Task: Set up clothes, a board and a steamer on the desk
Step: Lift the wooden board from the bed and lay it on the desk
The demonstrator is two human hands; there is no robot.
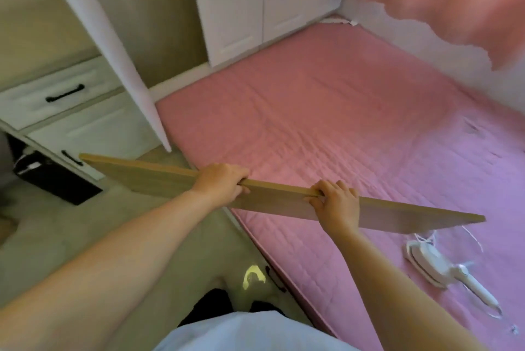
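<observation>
1. Head view: the board (159,180) is being carried, on edge and slanting down to the right, over the bed's (326,112) near corner. No desk shows, so next it likely must be turned toward one.
2. Left hand (220,181) and right hand (335,203) each clasp the board's top edge, fingers curled over it.
3. The steamer (434,265) lies on the bed, below-right of the right hand.

The pink curtain (454,1) up top is pretty blurry, and both hands' fingertips disappear behind the board (159,180).
</observation>
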